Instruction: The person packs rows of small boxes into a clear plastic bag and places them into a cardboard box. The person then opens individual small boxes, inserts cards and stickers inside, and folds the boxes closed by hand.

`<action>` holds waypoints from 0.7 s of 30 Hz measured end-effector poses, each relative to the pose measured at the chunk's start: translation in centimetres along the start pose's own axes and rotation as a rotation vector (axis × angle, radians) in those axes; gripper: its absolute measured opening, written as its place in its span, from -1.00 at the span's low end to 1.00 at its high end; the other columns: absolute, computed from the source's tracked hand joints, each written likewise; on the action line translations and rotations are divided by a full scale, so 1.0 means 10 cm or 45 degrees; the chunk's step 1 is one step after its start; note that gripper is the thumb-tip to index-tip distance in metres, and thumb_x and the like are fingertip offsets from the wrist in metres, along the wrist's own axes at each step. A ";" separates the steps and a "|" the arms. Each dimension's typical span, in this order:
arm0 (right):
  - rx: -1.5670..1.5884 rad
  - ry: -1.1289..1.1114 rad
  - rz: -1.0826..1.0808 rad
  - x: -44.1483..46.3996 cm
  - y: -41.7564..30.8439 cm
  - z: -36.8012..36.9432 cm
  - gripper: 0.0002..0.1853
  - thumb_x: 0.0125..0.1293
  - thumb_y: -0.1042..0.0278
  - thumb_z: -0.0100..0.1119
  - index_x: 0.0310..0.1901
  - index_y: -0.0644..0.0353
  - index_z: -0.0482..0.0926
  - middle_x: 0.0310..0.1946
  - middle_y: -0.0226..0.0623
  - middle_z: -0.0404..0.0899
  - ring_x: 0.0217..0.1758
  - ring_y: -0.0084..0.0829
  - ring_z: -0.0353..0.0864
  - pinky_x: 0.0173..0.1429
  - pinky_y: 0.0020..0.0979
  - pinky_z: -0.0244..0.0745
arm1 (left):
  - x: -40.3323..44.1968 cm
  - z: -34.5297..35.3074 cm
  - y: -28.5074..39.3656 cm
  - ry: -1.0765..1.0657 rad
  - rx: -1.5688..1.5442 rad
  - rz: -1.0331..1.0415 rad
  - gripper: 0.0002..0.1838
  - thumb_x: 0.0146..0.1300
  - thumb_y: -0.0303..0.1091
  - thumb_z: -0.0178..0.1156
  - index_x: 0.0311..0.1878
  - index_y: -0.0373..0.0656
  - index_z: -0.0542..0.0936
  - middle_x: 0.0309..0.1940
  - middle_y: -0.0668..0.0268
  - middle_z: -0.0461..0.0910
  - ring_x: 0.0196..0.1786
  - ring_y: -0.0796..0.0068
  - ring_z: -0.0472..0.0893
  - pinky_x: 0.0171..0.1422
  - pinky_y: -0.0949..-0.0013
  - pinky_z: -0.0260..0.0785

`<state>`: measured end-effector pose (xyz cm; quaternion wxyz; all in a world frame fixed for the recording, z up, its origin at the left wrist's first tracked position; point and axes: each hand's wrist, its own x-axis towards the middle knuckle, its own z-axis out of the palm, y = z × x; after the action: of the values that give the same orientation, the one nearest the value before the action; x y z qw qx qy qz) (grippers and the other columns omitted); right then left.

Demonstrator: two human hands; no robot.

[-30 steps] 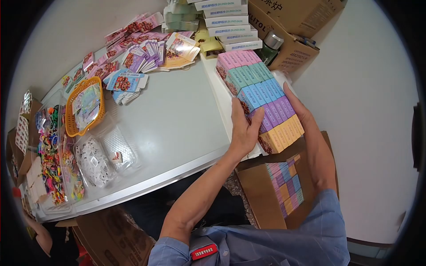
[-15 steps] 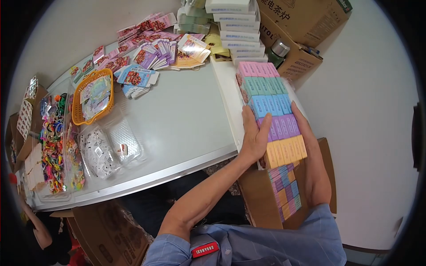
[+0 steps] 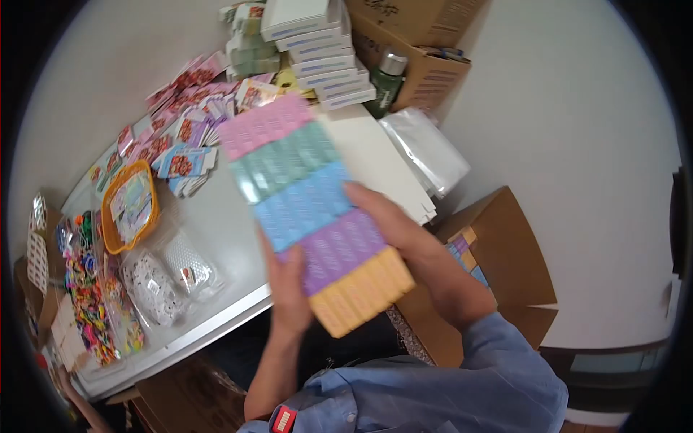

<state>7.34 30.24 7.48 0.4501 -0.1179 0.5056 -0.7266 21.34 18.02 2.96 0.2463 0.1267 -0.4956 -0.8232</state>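
Note:
A block of small boxes [image 3: 299,209], in pink, green, blue, purple and orange rows, is held up over the table's front right edge. It is tilted and slightly blurred, with glare on the green row. My left hand [image 3: 289,292] grips its lower left side, thumb on the purple boxes. On the opposite side my right hand [image 3: 386,220] is closed on the edge by the blue and purple rows. Beneath my right forearm stands an open brown carton [image 3: 516,249] with more coloured boxes [image 3: 465,249] inside, partly hidden by the arm.
Stacked white boxes [image 3: 314,65], a green bottle [image 3: 386,86] and clear plastic bags [image 3: 426,151] are at the back right. Flat printed cartons [image 3: 188,162], an orange basket [image 3: 110,234] and a tray of colourful pieces [image 3: 90,310] lie left. Another person's arm [image 3: 83,405] shows lower left.
Both hands have moved the block of boxes left, away from above the white sheet and carton. The plastic bags and carton interior show more now. The view has shifted too.

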 end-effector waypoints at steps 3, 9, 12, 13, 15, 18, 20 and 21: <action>-0.011 -0.292 0.020 0.68 0.25 0.15 -0.45 0.67 0.04 -0.16 0.45 0.31 0.31 0.28 -0.17 0.54 0.26 -0.37 0.60 0.38 -0.31 0.50 | 0.31 -0.52 0.05 0.024 -0.057 0.064 -0.31 0.56 -0.31 -0.06 0.65 -0.28 0.01 0.48 0.11 0.30 0.49 0.33 0.35 0.58 0.27 0.14; -0.389 -0.234 0.012 1.13 0.56 0.18 -0.35 0.66 -0.06 -0.14 0.48 0.37 0.29 0.38 -0.06 0.46 0.36 -0.32 0.54 0.44 -0.31 0.44 | 0.59 -1.12 -0.24 0.090 -0.097 -0.124 -0.36 0.58 -0.27 -0.07 0.63 -0.23 0.07 0.42 0.12 0.38 0.42 0.32 0.45 0.52 0.23 0.28; -1.335 -0.070 -0.624 0.90 0.29 -0.13 -0.40 0.63 -0.01 -0.06 0.42 0.38 0.41 0.45 0.01 0.41 0.50 -0.16 0.41 0.60 -0.28 0.22 | 0.55 -1.00 -0.17 0.134 -0.082 -0.080 -0.36 0.58 -0.27 -0.06 0.63 -0.21 0.08 0.41 0.12 0.41 0.37 0.32 0.50 0.46 0.24 0.35; -1.102 0.097 -0.545 0.73 0.07 -0.18 -0.42 0.61 0.03 -0.01 0.41 0.37 0.43 0.43 0.00 0.45 0.52 -0.18 0.40 0.61 -0.30 0.21 | 0.55 -1.00 -0.17 0.144 -0.094 -0.069 -0.36 0.58 -0.27 -0.04 0.63 -0.20 0.09 0.40 0.12 0.42 0.36 0.34 0.52 0.43 0.26 0.38; -1.298 0.470 -0.561 0.46 -0.41 -0.44 -0.40 0.58 0.05 0.08 0.44 0.34 0.41 0.39 -0.02 0.49 0.47 -0.14 0.44 0.55 -0.22 0.27 | 0.55 -1.00 -0.18 0.151 -0.105 -0.064 -0.36 0.58 -0.28 -0.03 0.63 -0.20 0.10 0.39 0.13 0.43 0.34 0.35 0.53 0.41 0.28 0.40; -2.036 0.852 -0.990 0.68 -0.57 -1.87 -0.32 0.53 -0.06 0.12 0.49 0.25 0.34 0.39 0.11 0.45 0.46 0.00 0.43 0.53 -0.13 0.29 | 0.54 -1.04 -0.19 0.194 -0.100 -0.072 -0.36 0.57 -0.28 0.00 0.63 -0.20 0.12 0.36 0.14 0.46 0.32 0.37 0.55 0.39 0.30 0.41; -2.229 0.997 -0.913 0.66 -0.39 -2.58 -0.30 0.51 -0.07 0.14 0.50 0.22 0.32 0.40 0.13 0.43 0.47 0.05 0.41 0.54 -0.11 0.27 | 0.54 -1.05 -0.21 0.168 -0.126 -0.065 -0.36 0.57 -0.28 0.01 0.62 -0.21 0.14 0.34 0.15 0.48 0.31 0.39 0.55 0.38 0.30 0.42; -2.337 1.164 -0.742 0.64 -0.21 -2.86 -0.40 0.48 -0.03 0.18 0.37 0.23 0.44 0.31 0.11 0.51 0.38 0.04 0.49 0.47 -0.09 0.35 | 0.55 -1.05 -0.22 0.169 -0.126 -0.062 -0.36 0.57 -0.28 0.01 0.62 -0.21 0.14 0.34 0.15 0.48 0.31 0.39 0.55 0.38 0.30 0.42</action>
<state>-15.32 43.41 -5.71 -0.2347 -0.2443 0.9329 -0.1224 20.85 8.03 -3.76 0.2645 0.1808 -0.4336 -0.8422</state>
